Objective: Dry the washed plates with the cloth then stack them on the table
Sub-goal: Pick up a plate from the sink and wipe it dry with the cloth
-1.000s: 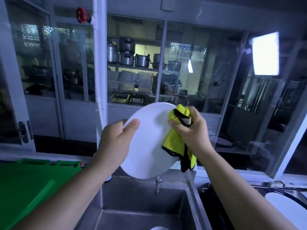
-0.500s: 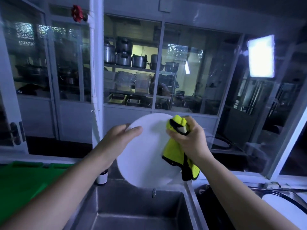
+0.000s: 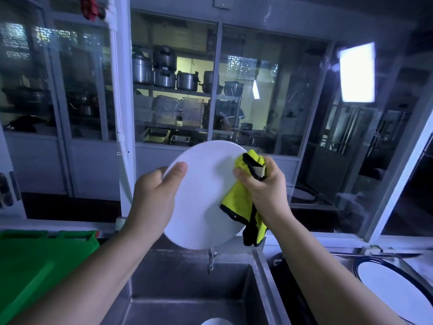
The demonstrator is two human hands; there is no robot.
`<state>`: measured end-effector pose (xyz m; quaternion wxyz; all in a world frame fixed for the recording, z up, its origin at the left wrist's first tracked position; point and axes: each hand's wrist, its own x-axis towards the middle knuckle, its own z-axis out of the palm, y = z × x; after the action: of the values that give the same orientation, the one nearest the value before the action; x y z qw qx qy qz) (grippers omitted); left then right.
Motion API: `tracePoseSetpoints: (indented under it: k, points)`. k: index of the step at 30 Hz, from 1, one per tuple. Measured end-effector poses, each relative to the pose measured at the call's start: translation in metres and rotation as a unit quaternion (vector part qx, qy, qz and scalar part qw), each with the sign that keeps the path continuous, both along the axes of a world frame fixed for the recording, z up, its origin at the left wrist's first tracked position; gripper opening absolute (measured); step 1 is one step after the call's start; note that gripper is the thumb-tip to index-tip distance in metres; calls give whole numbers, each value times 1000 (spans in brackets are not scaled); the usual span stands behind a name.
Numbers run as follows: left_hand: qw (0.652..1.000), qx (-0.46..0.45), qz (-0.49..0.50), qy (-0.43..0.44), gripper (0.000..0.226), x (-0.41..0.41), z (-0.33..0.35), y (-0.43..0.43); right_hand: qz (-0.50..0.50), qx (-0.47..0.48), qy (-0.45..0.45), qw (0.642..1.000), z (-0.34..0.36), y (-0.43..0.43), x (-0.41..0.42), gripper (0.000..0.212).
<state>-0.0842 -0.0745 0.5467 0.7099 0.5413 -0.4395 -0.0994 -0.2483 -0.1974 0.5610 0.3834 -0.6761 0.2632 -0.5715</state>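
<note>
Left hand [image 3: 152, 200] grips round white plate [image 3: 201, 195] at centre frame; right hand [image 3: 262, 186] clutches bunched yellow black-edged cloth [image 3: 236, 202] against it. Drying underway; next, wipe remainder.

This was a commercial kitchen's washing-up area. A deep stainless-steel sink [image 3: 178, 263] stood below glass partitions [image 3: 269, 95]. Behind them, shelves carried big metal stockpots [image 3: 164, 77], stacked clear tubs [image 3: 168, 109] and steel trays [image 3: 156, 135].

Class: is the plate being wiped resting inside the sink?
No: the left hand holds the plate above the sink, the right hand pressing the cloth on it.
</note>
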Motion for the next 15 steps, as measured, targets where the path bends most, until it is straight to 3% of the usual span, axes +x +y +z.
tracePoseSetpoints:
  k: [3, 6, 8, 11, 15]
  points:
    - [996, -55, 50, 56, 62, -11, -7, -3, -17, 85, -99, 991, -15, 6, 7, 18]
    - [981, -124, 12, 148, 33, -25, -18, -9, -31, 182, -190, 964, -36, 16, 17, 14]
    - [986, -93, -10, 137, 29, -27, -29, -10, -55, 201, -198, 958, -42, 18, 15, 15]
    - [989, 18, -123, 80, 22, -13, -36, -4, -61, 151, -131, 978, -35, 7, -4, 17]
    - [964, 125, -228, 55, 31, 9, -4, 1, -54, -22, 76, 995, -13, 2, -16, 25]
